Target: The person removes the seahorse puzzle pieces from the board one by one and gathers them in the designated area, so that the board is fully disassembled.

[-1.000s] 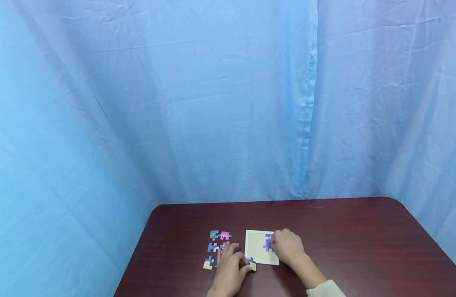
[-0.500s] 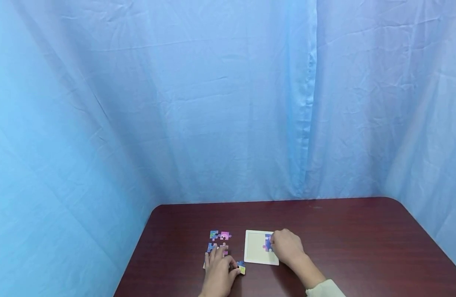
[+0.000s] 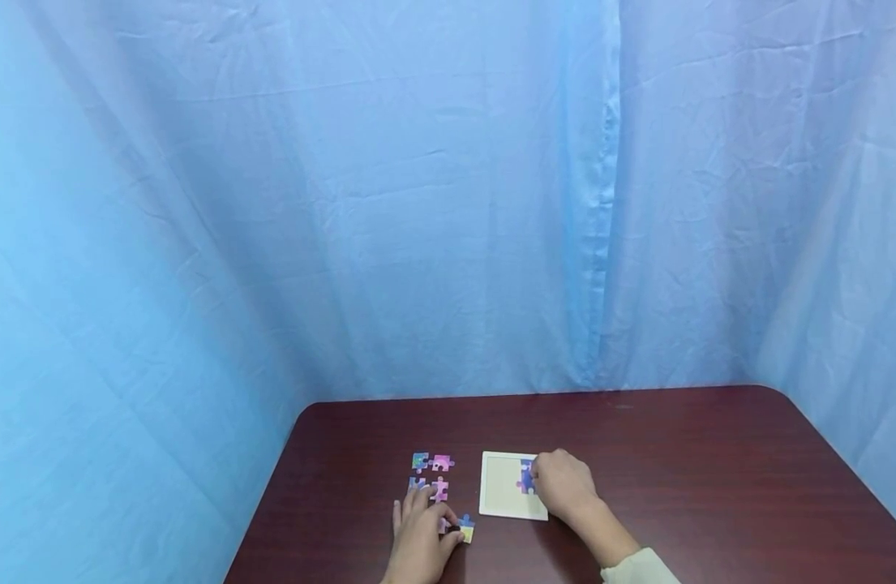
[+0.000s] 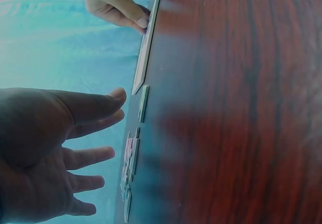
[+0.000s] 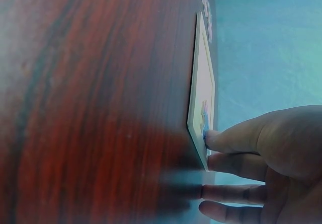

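In the head view my left hand (image 3: 422,539) is beside a blue and yellow jigsaw piece (image 3: 465,529), thumb and forefinger at its edge. The left wrist view shows the fingers spread, with a gap between them and that piece (image 4: 144,103) on the tabletop. A cream puzzle frame (image 3: 502,487) lies flat to the right. My right hand (image 3: 564,484) covers the frame's right side. Its thumb touches a blue-purple puzzle piece (image 5: 205,123) set inside, and the forefinger is at the frame's corner; the other fingers reach past the edge.
Several loose jigsaw pieces lie left of the frame, among them a blue-green piece (image 3: 420,461) and a pink piece (image 3: 441,463). The left hand partly hides others. A dark red-brown table (image 3: 681,470) carries everything, with blue curtains (image 3: 433,203) behind and at the sides.
My left hand has slid the blue and yellow piece leftward, away from the frame's lower left corner, and its grip has loosened. My right hand and the frame stay practically still.
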{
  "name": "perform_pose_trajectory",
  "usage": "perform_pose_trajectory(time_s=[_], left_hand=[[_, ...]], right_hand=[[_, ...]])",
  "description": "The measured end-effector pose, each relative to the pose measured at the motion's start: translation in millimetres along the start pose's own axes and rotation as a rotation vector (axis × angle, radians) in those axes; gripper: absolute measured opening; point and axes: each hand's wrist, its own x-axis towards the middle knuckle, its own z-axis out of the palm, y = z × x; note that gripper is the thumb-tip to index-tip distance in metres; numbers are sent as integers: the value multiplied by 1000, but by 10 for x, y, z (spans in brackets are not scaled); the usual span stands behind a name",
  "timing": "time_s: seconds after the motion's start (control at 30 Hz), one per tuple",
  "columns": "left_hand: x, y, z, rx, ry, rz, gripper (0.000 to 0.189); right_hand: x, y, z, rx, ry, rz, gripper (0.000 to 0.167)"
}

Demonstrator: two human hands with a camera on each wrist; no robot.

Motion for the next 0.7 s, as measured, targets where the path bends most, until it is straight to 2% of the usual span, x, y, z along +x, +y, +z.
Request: perform_pose_trajectory(time_s=[0.27, 0.33, 0.43, 0.53, 0.7], left_hand=[[13, 27, 40, -16, -11, 4, 20], [23, 51, 60, -31, -21, 9, 21], [49, 92, 106, -54, -30, 36, 23], [84, 147, 162, -58, -19, 84, 28], [149, 251, 265, -35, 9, 162, 32]], right_hand=[[-36, -21, -27, 7, -30, 17, 52], [-57, -25, -24, -14, -27, 19, 41], [-81, -34, -14, -58, -20, 21, 7], [-99, -42, -10, -64, -25, 20, 28], [-126, -45, -9, -54, -73, 26, 39]])
